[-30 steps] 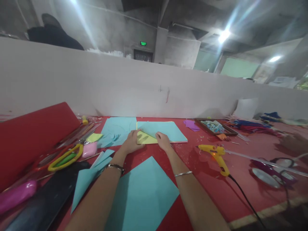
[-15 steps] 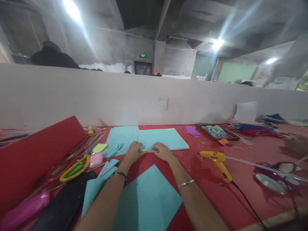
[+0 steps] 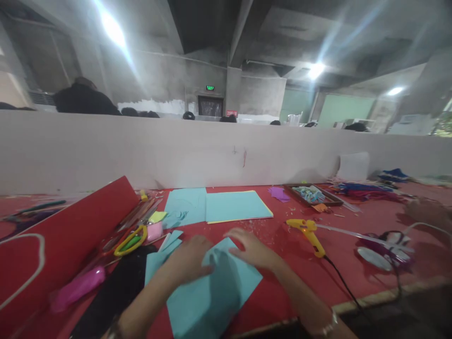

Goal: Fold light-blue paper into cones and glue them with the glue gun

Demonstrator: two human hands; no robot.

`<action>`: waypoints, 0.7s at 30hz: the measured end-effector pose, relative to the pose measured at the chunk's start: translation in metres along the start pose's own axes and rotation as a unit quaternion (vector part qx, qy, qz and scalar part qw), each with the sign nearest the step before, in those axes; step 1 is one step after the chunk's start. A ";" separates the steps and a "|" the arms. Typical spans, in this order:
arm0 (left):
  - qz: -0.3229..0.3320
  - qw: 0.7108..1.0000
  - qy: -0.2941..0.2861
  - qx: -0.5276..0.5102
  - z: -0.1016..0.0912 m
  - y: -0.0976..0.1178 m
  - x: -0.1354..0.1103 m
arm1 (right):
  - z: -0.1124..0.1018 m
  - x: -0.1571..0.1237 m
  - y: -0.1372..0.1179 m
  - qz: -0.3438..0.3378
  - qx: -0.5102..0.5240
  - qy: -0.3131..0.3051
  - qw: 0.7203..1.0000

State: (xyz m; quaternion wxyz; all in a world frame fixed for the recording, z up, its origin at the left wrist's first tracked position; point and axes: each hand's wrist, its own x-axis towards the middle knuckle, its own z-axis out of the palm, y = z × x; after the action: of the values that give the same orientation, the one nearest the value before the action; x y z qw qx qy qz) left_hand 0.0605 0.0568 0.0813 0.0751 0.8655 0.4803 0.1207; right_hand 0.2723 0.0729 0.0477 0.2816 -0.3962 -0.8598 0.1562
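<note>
A light-blue paper sheet lies at the near edge, one corner pointing away from me. Over its left side is my left hand, slightly blurred, its thumb apart from the fingers above the paper. My right hand is at the far corner, fingers and thumb spread; whether it touches the sheet I cannot tell. Between the hands the paper looks slightly curved. Farther back lie another light-blue sheet and a light-blue stack with a yellow edge. Folded blue paper pieces sit beside my left hand.
To the right is a yellow glue gun with its cord; a tray of small pieces stands behind. Yellow-handled scissors, a pink pouch and a red board are left. Another person's hand shows far right.
Both hands have left the front edge of the blue stack and come nearer to me, over the near blue sheet. The small item they held is no longer visible. The view has shifted slightly.
</note>
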 end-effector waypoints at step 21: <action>-0.018 0.997 -0.024 0.074 0.011 0.041 -0.084 | 0.023 -0.046 -0.104 -0.182 -0.205 0.258 0.927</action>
State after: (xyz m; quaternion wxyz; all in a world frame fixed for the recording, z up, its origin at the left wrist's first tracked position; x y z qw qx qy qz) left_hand 0.0537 -0.0365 0.0690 0.0245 0.8624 0.5017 0.0626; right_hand 0.2215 -0.0299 0.0640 0.4303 -0.3089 -0.8278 -0.1846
